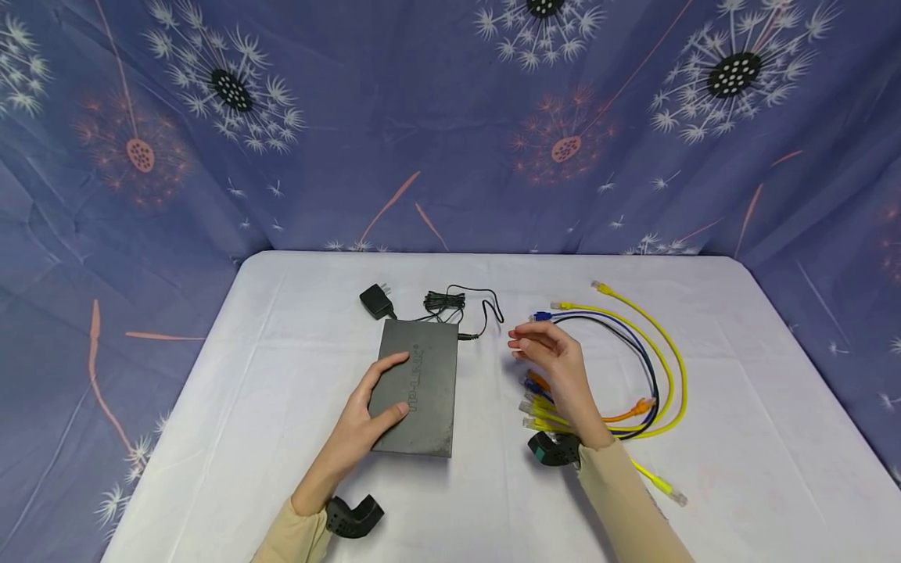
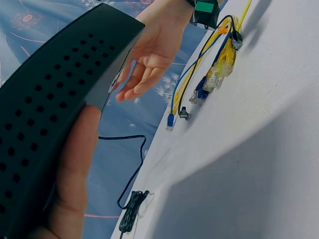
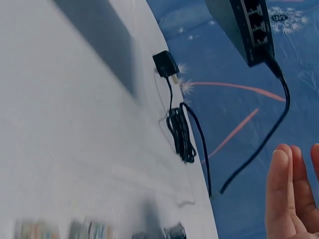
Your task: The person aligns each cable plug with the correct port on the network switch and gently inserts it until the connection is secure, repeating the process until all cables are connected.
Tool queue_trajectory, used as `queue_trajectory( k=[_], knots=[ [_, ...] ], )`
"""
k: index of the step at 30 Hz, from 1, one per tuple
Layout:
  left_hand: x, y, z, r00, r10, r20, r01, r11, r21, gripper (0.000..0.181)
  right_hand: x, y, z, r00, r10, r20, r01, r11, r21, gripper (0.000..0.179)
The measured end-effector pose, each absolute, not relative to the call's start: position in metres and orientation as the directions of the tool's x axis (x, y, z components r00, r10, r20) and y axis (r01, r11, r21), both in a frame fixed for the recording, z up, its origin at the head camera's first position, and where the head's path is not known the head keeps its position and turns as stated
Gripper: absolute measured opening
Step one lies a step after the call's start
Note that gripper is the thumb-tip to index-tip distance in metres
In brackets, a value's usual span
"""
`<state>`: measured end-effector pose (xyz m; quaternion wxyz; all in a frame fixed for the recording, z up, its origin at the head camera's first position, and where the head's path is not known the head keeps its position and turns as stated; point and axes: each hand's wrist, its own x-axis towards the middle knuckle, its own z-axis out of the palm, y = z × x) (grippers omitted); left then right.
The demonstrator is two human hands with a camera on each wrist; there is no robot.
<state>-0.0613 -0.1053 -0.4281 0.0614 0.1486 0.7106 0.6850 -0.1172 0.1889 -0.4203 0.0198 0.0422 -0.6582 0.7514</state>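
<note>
My left hand (image 1: 352,426) grips a dark grey TP-Link network switch (image 1: 431,426) by its left side, thumb and fingers spread over the top. In the wrist views the switch is raised off the table, and its vented side (image 2: 55,89) and row of ports (image 3: 257,25) show. A black power cord (image 3: 285,94) runs from the port end of the switch. To the right of it hovers my right hand (image 1: 559,367), fingers loosely bent and holding nothing. Several network cables lie beneath and beyond that hand, among them a yellow cable (image 1: 681,375) and an orange cable (image 1: 640,407).
Behind the switch lie a black power adapter (image 1: 376,302) and its bundled cord (image 1: 443,301). A yellow cable end (image 1: 665,486) points toward the front right, beside my right sleeve. A white cloth covers the table (image 1: 281,375), with a blue patterned curtain (image 1: 450,125) behind.
</note>
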Motion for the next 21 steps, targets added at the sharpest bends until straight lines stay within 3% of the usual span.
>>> queue_trajectory(
  k=[21],
  knots=[
    [-0.061,-0.105,-0.428,-0.944,0.302,0.137,0.149,0.016,0.989,0.060,-0.103,0.232,-0.429,-0.999,0.031,0.039,-0.040,-0.025,-0.999,0.034]
  ],
)
